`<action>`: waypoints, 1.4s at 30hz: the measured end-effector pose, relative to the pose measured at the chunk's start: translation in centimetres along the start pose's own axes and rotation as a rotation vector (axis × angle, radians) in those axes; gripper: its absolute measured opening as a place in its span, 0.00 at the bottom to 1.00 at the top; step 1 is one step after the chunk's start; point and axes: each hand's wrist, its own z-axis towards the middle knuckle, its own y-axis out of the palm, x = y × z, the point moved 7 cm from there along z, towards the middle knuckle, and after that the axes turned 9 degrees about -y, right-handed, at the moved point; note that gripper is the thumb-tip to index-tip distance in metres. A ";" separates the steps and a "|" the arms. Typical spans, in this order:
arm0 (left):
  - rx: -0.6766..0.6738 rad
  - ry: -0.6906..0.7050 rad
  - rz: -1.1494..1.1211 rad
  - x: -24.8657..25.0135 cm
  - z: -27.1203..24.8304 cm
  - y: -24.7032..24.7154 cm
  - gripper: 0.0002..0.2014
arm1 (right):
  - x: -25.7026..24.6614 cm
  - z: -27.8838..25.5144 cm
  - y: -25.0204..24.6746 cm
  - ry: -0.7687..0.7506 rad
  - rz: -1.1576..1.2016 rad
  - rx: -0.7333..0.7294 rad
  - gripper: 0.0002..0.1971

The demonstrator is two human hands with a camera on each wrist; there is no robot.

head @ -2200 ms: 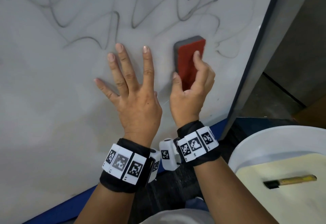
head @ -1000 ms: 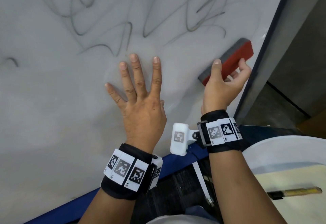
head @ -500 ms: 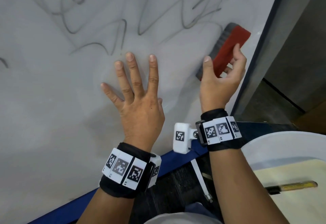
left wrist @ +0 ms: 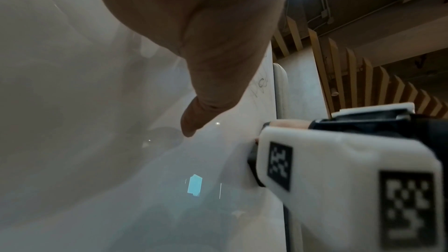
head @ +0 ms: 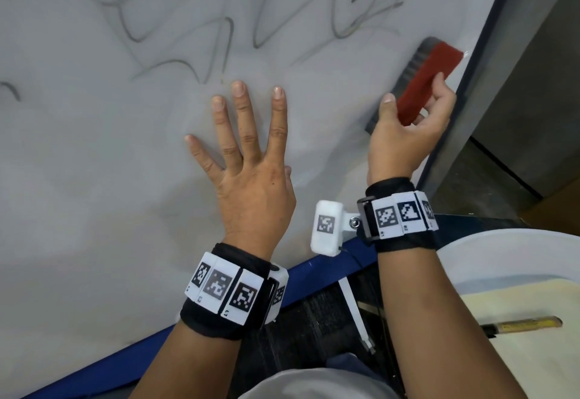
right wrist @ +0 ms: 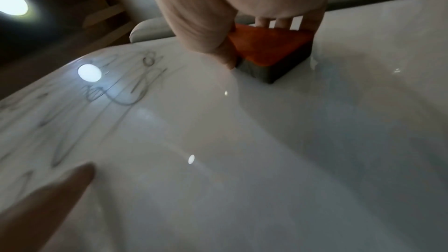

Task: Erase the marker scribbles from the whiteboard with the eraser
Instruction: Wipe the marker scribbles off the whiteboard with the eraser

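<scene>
The whiteboard (head: 94, 179) fills the head view, with grey marker scribbles (head: 219, 28) across its upper part. My right hand (head: 408, 125) grips a red eraser with a grey felt base (head: 420, 81), thumb on its left side and fingers on its right, the felt pressed to the board near the right edge. The right wrist view shows the same eraser (right wrist: 269, 51) flat on the board under my right hand (right wrist: 242, 16), with scribbles (right wrist: 116, 91) to its left. My left hand (head: 248, 153) lies flat on the board with fingers spread, below the scribbles; its thumb (left wrist: 201, 102) touches the board.
The board's dark frame edge (head: 464, 78) runs just right of the eraser, and a blue bottom rail (head: 157, 345) lies below. A white tub (head: 502, 248) at lower right holds a yellow-and-black tool (head: 527, 325). A grey wall and floor lie beyond the frame.
The eraser has swept from beside my left hand rightward to the board's right edge, then tilted more upright and slid slightly up. A faint line near that edge is gone. My left hand stays put.
</scene>
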 end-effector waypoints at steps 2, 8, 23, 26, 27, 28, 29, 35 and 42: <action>-0.006 0.000 0.000 0.0 0.0 0.0 0.54 | -0.7 -1.1 0.7 -0.019 -0.014 -0.026 0.30; 0.002 0.004 0.005 0.0 -0.1 -0.1 0.53 | -1.7 -2.2 1.0 -0.206 -0.105 -0.149 0.31; -0.005 0.031 -0.011 -0.3 -0.3 -0.3 0.51 | -2.2 2.3 0.3 -0.125 -0.033 -0.031 0.29; -0.006 0.034 -0.005 -0.3 -0.4 -0.2 0.51 | -2.6 1.1 1.1 -0.101 -0.034 -0.035 0.29; -0.009 0.031 -0.001 -0.2 -0.4 -0.2 0.51 | -2.7 -0.1 1.5 -0.116 -0.040 -0.075 0.29; -0.011 0.029 0.001 -0.2 -0.3 -0.2 0.51 | -2.7 -1.3 1.8 -0.140 -0.048 -0.119 0.29; -0.013 0.028 0.000 -0.2 -0.3 -0.2 0.51 | -2.5 -2.1 1.9 -0.163 -0.061 -0.154 0.30; 0.001 0.040 -0.017 -0.4 -0.6 -0.4 0.50 | 0.4 2.0 0.0 0.014 -0.024 -0.021 0.29; 0.108 -0.075 -0.196 -0.2 -0.7 -2.8 0.46 | 1.4 0.8 -0.5 0.065 -0.006 0.009 0.30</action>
